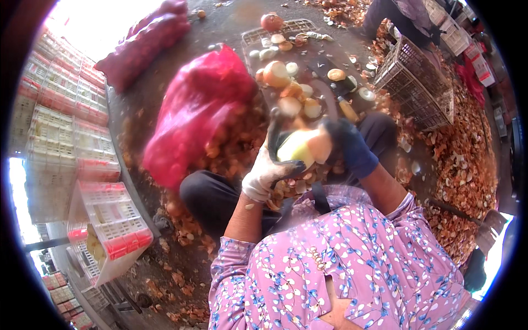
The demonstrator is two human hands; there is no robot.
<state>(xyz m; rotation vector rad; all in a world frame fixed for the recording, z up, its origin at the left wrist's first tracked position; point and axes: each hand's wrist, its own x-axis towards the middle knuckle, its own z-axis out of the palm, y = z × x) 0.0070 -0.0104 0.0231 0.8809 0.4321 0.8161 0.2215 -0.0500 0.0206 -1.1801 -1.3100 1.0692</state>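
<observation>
A large onion (294, 149), pale and bare over most of its surface, sits in my left hand (270, 168), which wears a white glove with dark fingers and is closed around it. Brownish skin (319, 144) still covers the onion's right side. Against that side is my right hand (352, 144), in a dark blue glove; motion smears its fingers. Just beyond my hands, several onions (290, 105), some with brown skin and some pale, lie on an upturned crate (253, 41). A yellow handle (347, 111) lies beside them, near my right hand.
A red mesh sack (201, 102) spills onions at my left, with another full sack (146, 47) behind it. Stacked white crates (49, 159) line the left side. At the right stand an upright plastic crate (415, 82) and heaps of onion skins (462, 159). Another person's leg (379, 16) shows at top right.
</observation>
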